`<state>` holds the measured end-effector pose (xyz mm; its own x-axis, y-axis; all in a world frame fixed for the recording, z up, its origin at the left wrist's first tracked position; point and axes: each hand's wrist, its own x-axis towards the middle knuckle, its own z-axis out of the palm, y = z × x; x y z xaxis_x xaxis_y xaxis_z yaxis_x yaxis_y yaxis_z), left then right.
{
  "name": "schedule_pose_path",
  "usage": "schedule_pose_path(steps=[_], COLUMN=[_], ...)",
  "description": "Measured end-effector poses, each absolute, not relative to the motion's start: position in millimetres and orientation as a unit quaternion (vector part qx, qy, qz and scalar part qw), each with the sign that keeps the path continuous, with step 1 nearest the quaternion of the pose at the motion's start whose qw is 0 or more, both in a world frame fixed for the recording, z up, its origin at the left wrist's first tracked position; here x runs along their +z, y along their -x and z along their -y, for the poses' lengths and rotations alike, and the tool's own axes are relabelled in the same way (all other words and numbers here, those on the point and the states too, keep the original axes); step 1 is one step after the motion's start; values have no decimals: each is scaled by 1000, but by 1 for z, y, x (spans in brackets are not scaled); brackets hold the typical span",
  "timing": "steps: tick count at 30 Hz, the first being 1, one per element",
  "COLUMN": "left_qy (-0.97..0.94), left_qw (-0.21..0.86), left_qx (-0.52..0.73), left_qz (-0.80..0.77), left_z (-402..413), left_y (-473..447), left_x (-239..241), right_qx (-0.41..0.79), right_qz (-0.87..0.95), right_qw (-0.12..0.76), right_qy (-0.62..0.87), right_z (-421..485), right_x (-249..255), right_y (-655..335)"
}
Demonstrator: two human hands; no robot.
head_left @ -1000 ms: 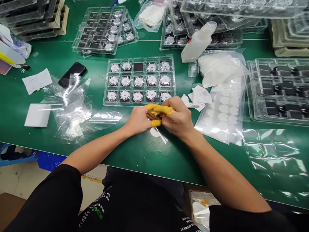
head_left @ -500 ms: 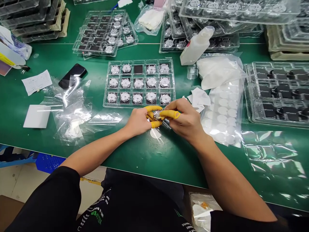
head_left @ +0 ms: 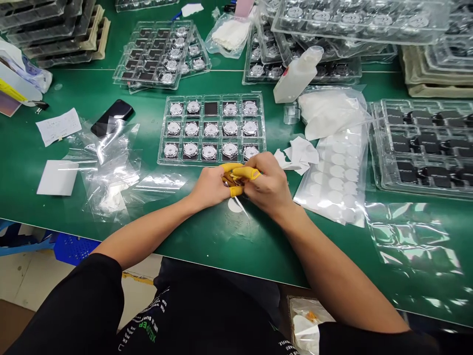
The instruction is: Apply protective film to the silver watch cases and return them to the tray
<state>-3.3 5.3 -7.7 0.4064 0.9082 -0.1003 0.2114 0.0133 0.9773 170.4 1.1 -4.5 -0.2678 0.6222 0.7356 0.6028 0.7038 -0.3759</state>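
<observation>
Green counter point(head_left: 207, 241) under left hand point(head_left: 210, 186) and right hand point(head_left: 268, 182), yellow-capped fingers point(head_left: 246, 172) pinching one small hidden piece; clear plastic tray point(head_left: 212, 163) of round silver dials point(head_left: 211, 129) just beyond.

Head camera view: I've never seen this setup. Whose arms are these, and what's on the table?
This picture comes from a camera worn on a person's head, looking down at their two bare hands. The left hand and right hand meet over the table, yellow finger covers on some fingers, holding something small that the fingers hide. The green table also holds a clear tray of round silver parts, a sheet of white round stickers, and a white bottle.
</observation>
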Motion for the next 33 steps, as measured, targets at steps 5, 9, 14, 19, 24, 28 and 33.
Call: schedule_pose_path(steps=[5, 9, 14, 19, 24, 28, 33], left_qy=[-581, -567, -555, -569, -583, -594, -581], left_qw=[589, 600, 611, 598, 591, 574, 588], left_qx=[335, 338, 357, 350, 346, 343, 336], left_qz=[-450, -453, -437, -443, -438, -446, -451], left_z=[-7, -7, -6, -6, -7, -6, -4], left_y=[2, 2, 1, 2, 3, 3, 2], left_x=[-11, -12, -12, -15, -15, -12, -10], right_qx=[54, 60, -16, -8, 28, -30, -51], right_qz=[697, 711, 775, 825, 843, 807, 830], right_qw=[544, 528, 459, 371, 373, 389, 380], right_qy=[465, 461, 435, 426, 386, 443, 404], right_z=[1, 4, 7, 8, 12, 16, 19], right_x=[3, 5, -3, 9, 27, 19, 9], right_y=[-186, -204, -202, -205, -217, -204, -188])
